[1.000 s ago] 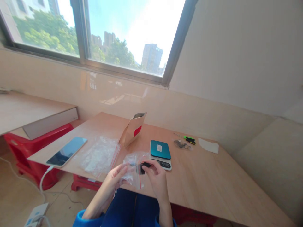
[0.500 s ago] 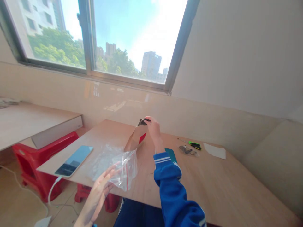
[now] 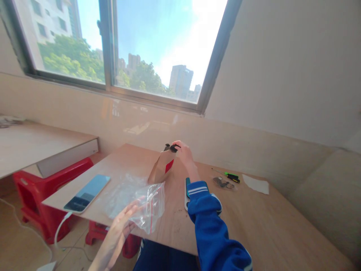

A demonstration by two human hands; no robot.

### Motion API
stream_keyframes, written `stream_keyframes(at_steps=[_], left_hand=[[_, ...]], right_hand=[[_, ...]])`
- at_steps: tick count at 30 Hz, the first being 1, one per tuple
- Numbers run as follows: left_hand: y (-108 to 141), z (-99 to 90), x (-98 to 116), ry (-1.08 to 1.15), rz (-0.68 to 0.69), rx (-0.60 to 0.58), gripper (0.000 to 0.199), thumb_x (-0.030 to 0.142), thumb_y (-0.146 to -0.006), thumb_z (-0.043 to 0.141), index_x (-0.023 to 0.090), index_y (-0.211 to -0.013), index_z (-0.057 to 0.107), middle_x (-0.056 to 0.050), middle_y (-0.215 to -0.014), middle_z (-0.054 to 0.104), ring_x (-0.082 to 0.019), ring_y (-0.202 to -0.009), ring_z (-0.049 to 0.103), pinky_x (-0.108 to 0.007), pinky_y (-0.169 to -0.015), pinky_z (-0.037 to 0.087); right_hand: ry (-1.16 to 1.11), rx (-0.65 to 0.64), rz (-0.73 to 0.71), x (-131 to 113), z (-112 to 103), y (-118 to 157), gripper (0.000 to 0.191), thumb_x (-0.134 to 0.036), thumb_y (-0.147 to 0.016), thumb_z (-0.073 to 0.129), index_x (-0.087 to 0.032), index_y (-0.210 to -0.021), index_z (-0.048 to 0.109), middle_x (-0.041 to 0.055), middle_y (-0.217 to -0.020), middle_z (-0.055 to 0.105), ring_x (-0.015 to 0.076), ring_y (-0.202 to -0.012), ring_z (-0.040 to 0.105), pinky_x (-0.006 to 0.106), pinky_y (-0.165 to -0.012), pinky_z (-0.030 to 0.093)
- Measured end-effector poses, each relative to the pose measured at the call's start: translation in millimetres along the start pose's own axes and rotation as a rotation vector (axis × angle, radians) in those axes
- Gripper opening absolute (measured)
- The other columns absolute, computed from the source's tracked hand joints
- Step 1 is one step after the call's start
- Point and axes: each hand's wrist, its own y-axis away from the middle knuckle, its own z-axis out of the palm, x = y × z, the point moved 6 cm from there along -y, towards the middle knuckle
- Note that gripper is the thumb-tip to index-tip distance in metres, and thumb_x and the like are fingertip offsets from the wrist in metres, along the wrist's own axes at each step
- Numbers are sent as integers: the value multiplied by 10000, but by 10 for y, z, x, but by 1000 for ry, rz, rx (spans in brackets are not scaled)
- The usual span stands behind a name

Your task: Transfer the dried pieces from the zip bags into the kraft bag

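Note:
My left hand (image 3: 124, 218) is at the table's near edge, fingers around a clear zip bag (image 3: 153, 207) with a red seal line. Beyond it a brown paper bag (image 3: 160, 169) with a red patch stands on the table, leaning slightly. Dark items (image 3: 167, 146) stick out of its top. At that opening my right hand (image 3: 184, 152) pinches a small black object (image 3: 174, 148) whose kind is too small to make out. Under my right sleeve lies a teal and white thing (image 3: 187, 192), partly covered by the arm.
On the wooden table (image 3: 254, 226) a phone (image 3: 87, 194) with a white cable lies at left. Green and black screwdrivers (image 3: 232, 177), a small clear bag of dark parts (image 3: 223, 183) and a white paper (image 3: 256, 184) lie at right. A red stool (image 3: 47, 192) stands left, below the window.
My right hand and the black object have dropped slightly towards the paper bag's opening. My right forearm has shifted right, showing more of the teal and white thing. My left hand keeps the clear bag.

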Motion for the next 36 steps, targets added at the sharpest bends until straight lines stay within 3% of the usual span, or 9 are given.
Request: stream_keyframes(at_steps=[10,17,24,31,36], left_hand=[[-21,-17,-19,46,-14,7,384,316,-695,739,190,-1057,709,-102,-1340,600,-304,-1273,514,-402,-1029,452],[18,38,9,45,-50,36,344,318,-694,728,218,-1022,714,-67,-1377,572,-288,-1319,465,-398,-1040,446],[114,101,125,52,-60,63,290,301,-605,769,228,-884,736,-58,-1305,630,-312,-1300,483,-406,-1030,456],[54,61,49,73,-57,54,349,319,-599,787,237,-934,741,-47,-1331,611,-308,-1309,474,-392,-1017,470],[42,43,37,72,-66,68,325,266,-616,767,225,-938,738,-53,-1336,607,-307,-1308,475,-387,-1007,479]], right_hand=[[180,-222,-94,-62,-73,-405,225,-31,-772,517,-190,-699,659,16,-735,627,150,-694,538,247,-670,402],[244,-260,-111,-97,56,-326,281,4,-806,460,-183,-811,670,31,-826,585,130,-664,500,245,-648,389],[267,-282,-186,-153,9,-314,377,70,-730,408,-175,-858,664,31,-875,539,130,-727,481,239,-664,372],[232,-327,-239,-76,119,-289,347,37,-741,416,-174,-821,680,33,-847,602,139,-769,528,240,-714,404],[202,-283,-207,-17,160,-286,330,31,-756,428,-181,-837,668,40,-842,655,161,-813,553,266,-773,421]])
